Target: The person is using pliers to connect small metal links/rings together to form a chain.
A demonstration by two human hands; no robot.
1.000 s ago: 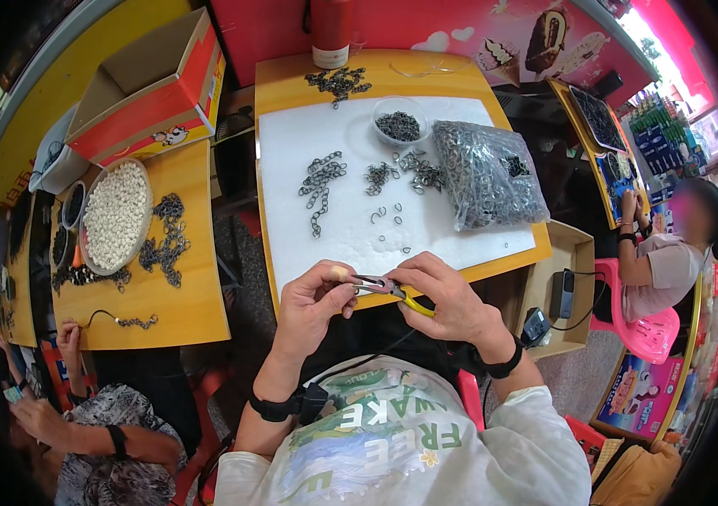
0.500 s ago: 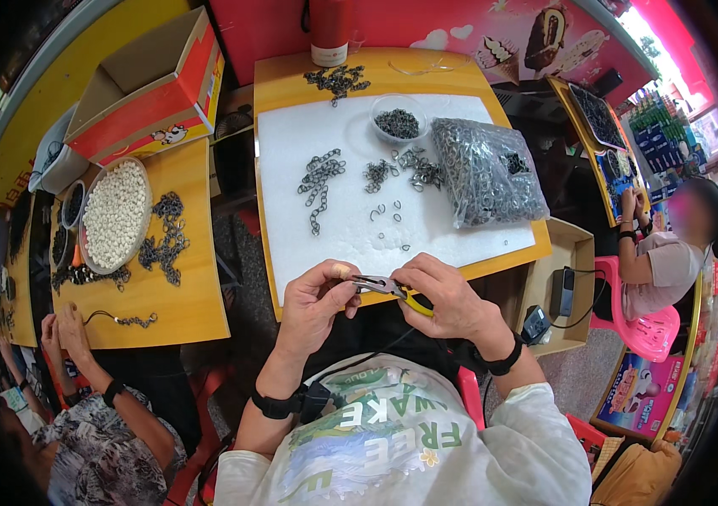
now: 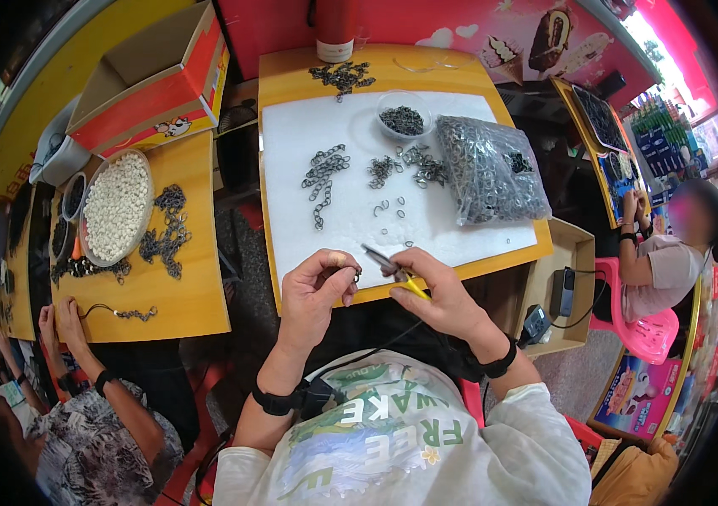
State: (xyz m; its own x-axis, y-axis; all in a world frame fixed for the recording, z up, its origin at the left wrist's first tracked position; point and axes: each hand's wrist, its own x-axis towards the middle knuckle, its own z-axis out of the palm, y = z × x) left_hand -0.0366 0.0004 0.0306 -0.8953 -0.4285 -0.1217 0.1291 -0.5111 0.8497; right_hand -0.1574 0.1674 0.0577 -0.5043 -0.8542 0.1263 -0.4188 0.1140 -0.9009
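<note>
Metal rings are partly joined: a few short chains (image 3: 323, 179) lie on the white mat (image 3: 460, 228), loose rings (image 3: 390, 207) and a full bag (image 3: 490, 169) remain, while the left hand (image 3: 315, 291) pinches a ring (image 3: 356, 274) near the table edge and the right hand (image 3: 439, 291) grips yellow-handled pliers (image 3: 394, 270).

Two yellow wooden worktops stand side by side, the nearer worktop (image 3: 477, 72) partly covered by a white sheet (image 3: 350, 202), the one to the left (image 3: 194, 287) set apart from it by a narrow gap showing dark floor. Behind them runs a red wall (image 3: 460, 21) with pictures of ice creams, and daylight comes in brightly at the upper right. To the right stand a pink plastic chair (image 3: 654, 325) and an open cardboard box (image 3: 574, 253).
</note>
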